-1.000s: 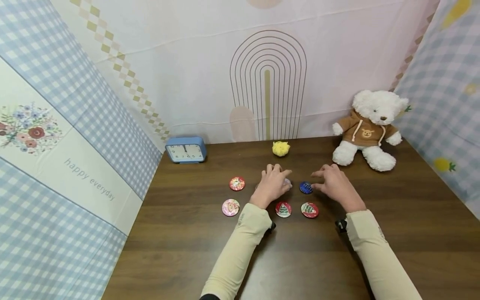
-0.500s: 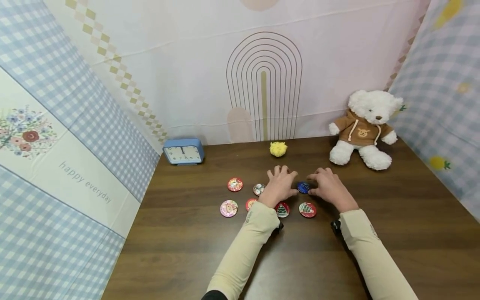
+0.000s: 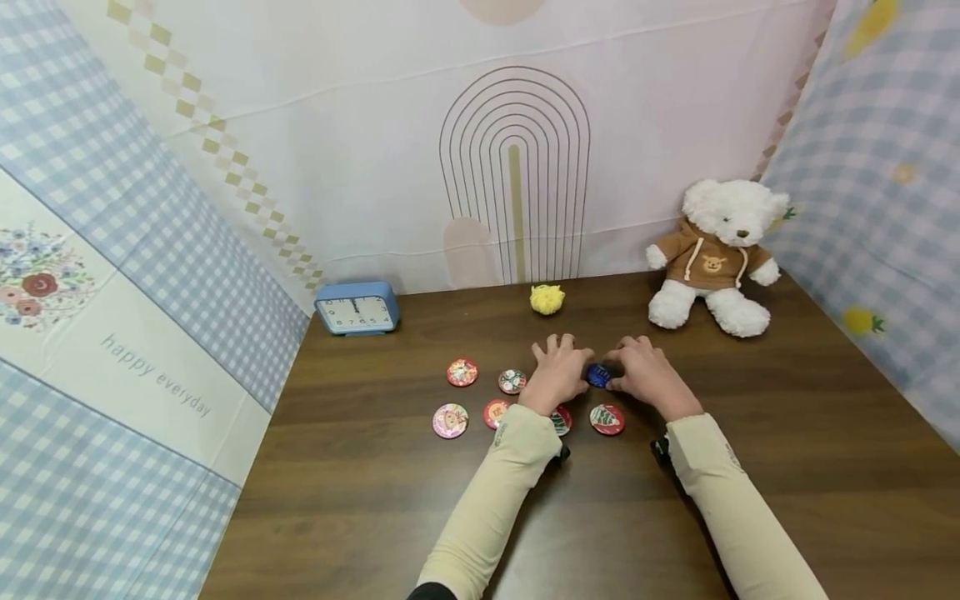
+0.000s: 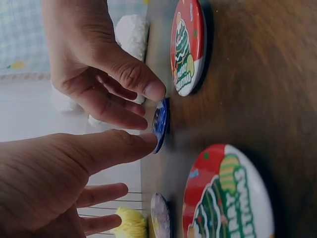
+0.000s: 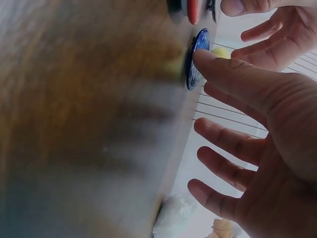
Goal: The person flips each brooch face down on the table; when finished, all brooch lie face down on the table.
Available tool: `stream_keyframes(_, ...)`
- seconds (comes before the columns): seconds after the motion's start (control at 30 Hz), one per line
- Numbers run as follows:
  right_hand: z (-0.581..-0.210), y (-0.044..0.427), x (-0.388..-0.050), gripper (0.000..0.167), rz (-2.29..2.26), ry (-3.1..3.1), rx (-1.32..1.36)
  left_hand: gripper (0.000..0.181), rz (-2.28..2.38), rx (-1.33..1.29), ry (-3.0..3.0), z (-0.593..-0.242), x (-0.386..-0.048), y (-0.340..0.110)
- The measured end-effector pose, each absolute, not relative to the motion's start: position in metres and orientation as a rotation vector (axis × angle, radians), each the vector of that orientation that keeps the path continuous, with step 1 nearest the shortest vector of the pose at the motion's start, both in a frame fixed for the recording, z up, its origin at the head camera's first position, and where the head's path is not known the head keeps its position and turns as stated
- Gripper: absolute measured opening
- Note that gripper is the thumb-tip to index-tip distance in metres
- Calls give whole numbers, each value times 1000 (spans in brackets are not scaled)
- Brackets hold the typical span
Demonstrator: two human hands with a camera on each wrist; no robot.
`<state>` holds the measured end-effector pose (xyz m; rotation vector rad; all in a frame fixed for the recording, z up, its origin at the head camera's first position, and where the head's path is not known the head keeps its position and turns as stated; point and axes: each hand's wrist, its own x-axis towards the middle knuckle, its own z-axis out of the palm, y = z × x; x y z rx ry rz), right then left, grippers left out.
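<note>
A blue round badge [image 3: 598,376] lies flat on the table between my two hands. My right hand [image 3: 647,375] is at its right side, with thumb and forefinger spread about the edge; the right wrist view has the thumb over the blue badge [image 5: 196,64]. From the left, my left hand [image 3: 556,377] brings its thumb tip to the badge's near edge, its other fingers loosely extended. Contact is hard to judge. Under the left hand a pale badge [image 4: 160,216] shows only in the left wrist view. A red Christmas-tree badge [image 3: 561,421] is partly hidden by the left wrist.
More round badges lie about: a second tree badge [image 3: 607,419], a red one [image 3: 496,414], a pink one [image 3: 450,421], a patterned one [image 3: 512,382] and a floral one [image 3: 462,372]. Behind stand a blue clock [image 3: 357,308], yellow ball [image 3: 547,299] and teddy bear [image 3: 712,262].
The left hand has moved right, uncovering the patterned and red badges and coming up to the blue one. The right hand has closed in on the blue badge. The head view has shifted slightly.
</note>
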<state>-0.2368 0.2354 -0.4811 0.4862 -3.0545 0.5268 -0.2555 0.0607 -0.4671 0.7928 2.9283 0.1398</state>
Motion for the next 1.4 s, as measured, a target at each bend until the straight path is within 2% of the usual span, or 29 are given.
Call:
stream_keyframes(0.23, -481, 234, -239, 37, 524, -3090, 486, 42, 157, 801, 2919, -470, -258, 63)
stream_keyframes(0.6, -480, 231, -240, 36, 506, -3104, 519, 38, 180, 769, 2928, -472, -257, 63)
stream_keyframes(0.83, -476, 233, -238, 25, 507, -3094, 558, 33, 180, 783, 2938, -475, -258, 63)
stream_keyframes(1.1, -473, 239, -238, 7, 518, -3037, 610, 17, 187, 824, 2951, -474, -258, 66)
stream_keyframes(1.4, -475, 240, -240, 10, 608, -3109, 600, 18, 181, 898, 2988, -469, -257, 72)
